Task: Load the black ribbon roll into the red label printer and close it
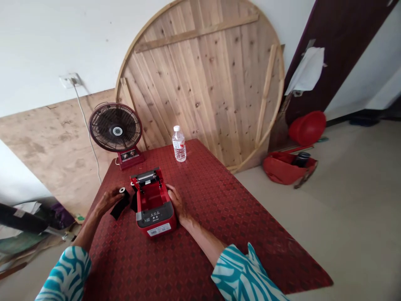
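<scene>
A red and dark grey label printer [156,228] stands on the table with its lid raised at the back, so its red inner bay shows. My right hand [177,202] grips the printer's right side, fingers towards the rear corner. Left of the printer, my left hand [109,199] has its fingers closed on a black ribbon roll [122,200] with a white core; a strip of ribbon hangs loose from it. Between that roll and the printer lies a second black ribbon roll [134,202], partly hidden by the printer.
The table has a dark red patterned top [200,255]. At its far end are a fan [117,131] and a clear water bottle [179,146]. A round wooden panel [200,83] leans against the wall behind. Red basins [307,128] and a red bag [282,169] sit on the floor to the right.
</scene>
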